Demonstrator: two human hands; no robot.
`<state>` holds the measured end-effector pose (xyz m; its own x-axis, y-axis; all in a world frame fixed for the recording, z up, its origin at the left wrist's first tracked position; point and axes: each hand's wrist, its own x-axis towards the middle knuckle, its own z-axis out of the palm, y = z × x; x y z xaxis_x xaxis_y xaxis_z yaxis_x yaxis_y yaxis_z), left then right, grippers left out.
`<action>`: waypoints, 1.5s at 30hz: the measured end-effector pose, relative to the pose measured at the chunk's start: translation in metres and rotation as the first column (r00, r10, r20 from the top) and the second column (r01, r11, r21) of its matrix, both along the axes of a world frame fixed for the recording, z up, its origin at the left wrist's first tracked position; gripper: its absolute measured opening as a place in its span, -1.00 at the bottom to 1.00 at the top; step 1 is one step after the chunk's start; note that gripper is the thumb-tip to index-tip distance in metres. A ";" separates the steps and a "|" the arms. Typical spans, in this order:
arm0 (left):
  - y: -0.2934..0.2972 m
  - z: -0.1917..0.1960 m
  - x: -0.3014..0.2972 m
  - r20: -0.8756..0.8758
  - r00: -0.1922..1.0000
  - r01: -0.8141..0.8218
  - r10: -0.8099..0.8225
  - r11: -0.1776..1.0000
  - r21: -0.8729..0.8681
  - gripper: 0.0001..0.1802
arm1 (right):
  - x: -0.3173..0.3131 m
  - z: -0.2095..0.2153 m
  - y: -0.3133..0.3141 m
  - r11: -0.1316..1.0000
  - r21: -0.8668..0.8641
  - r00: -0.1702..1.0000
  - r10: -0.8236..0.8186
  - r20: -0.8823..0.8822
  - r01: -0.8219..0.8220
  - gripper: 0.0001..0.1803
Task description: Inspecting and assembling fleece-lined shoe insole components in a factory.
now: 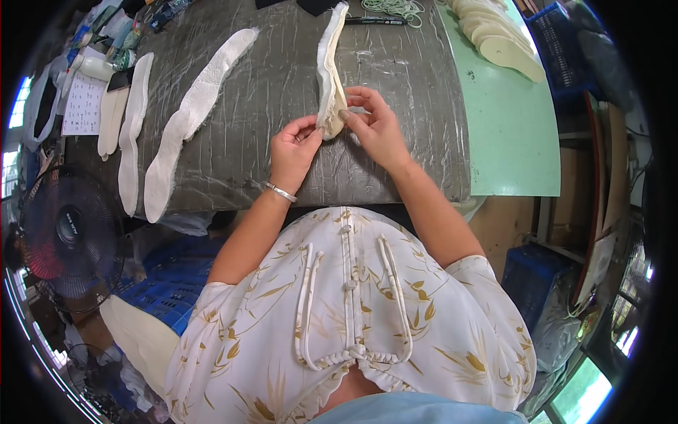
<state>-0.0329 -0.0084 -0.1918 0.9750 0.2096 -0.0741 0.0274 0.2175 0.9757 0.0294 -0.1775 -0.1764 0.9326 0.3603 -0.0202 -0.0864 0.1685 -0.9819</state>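
Note:
A cream insole-shaped piece (341,106) with a white fuzzy-edged strip (326,71) along its left side lies lengthwise on the dark worktable (282,78). Both my hands are at its near, rounded end. My left hand (293,148) pinches the strip's near end between thumb and fingers. On the other side, my right hand (376,128) has its thumb on the piece's right edge and its fingers curled beside it. Two long white strips, one wide and wavy (201,106), the other narrower (133,138), lie to the left.
On the right, a green mat (505,141) bears a fanned stack of cream insole shapes (505,53). A black marker (374,21) and pale green cord (402,8) lie at the back. At left are a white bottle (93,67), a phone (121,79) and a fan (70,237).

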 end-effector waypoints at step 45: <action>-0.007 0.004 0.018 0.418 0.872 -0.230 -0.254 0.541 0.809 -0.61 | -0.013 0.016 -0.025 0.981 0.187 0.759 0.153 -0.633 -0.042 -0.88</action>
